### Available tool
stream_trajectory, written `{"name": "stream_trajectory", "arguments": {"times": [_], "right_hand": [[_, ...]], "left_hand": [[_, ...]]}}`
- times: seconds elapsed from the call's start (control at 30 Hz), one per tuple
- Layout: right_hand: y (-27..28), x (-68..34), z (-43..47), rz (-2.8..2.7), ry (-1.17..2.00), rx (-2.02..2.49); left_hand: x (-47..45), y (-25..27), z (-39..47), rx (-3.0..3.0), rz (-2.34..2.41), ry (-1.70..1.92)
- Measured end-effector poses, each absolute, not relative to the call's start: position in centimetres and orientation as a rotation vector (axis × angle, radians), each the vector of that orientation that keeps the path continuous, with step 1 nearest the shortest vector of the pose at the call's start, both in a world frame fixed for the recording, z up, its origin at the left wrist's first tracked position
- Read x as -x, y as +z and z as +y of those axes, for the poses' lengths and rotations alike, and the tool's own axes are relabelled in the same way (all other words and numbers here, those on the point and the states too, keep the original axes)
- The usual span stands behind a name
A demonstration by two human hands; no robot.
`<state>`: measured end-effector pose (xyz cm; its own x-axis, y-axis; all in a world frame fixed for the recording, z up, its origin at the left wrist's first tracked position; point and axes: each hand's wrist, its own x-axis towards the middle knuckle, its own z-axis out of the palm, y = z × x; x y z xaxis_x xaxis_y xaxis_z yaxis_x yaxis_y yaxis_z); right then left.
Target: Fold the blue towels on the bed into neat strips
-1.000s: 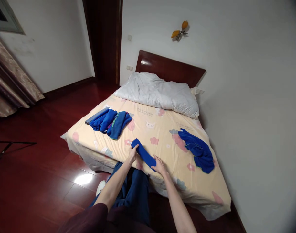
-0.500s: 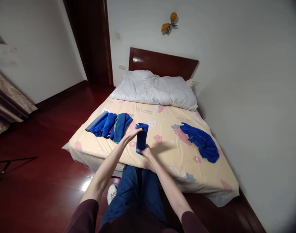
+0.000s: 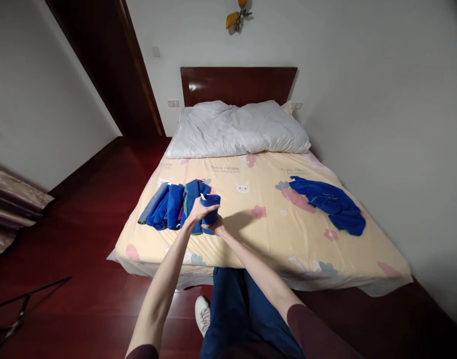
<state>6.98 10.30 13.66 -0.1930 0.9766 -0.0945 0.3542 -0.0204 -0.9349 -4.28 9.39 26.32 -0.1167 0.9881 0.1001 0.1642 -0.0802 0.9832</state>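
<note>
Between my two hands is a blue towel (image 3: pixel 210 200), rolled or folded into a thick bundle with a small white tag at its top. My left hand (image 3: pixel 200 210) wraps its upper left side, thumb across the front. Lower down, my right hand (image 3: pixel 215 226) grips the bottom end. Just left of and partly behind the bundle lies a row of several rolled towels (image 3: pixel 175 202), blue and grey-blue, some with green or purple edging. Away to the right, a loose, crumpled blue towel (image 3: pixel 329 202) with a green edge rests on the bed.
The bed (image 3: pixel 273 239) has a cream sheet with printed flowers and animals. A grey-white quilt (image 3: pixel 238 130) lies bunched before the dark headboard (image 3: pixel 238 85). A thin black metal frame (image 3: pixel 26 299) stands on the red floor at the left.
The held towel has moved left toward the row of rolled towels and now overlaps it in view. Its top is tipped more toward me. My view has shifted too.
</note>
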Motion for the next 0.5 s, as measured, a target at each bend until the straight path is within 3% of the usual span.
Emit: {"name": "stream_trajectory", "arguments": {"times": [0.5], "right_hand": [[10.2,-6.1,11.0,-1.651,1.194,1.653]], "left_hand": [[5.3,21.7,11.7,-1.238,1.463,1.220]]}}
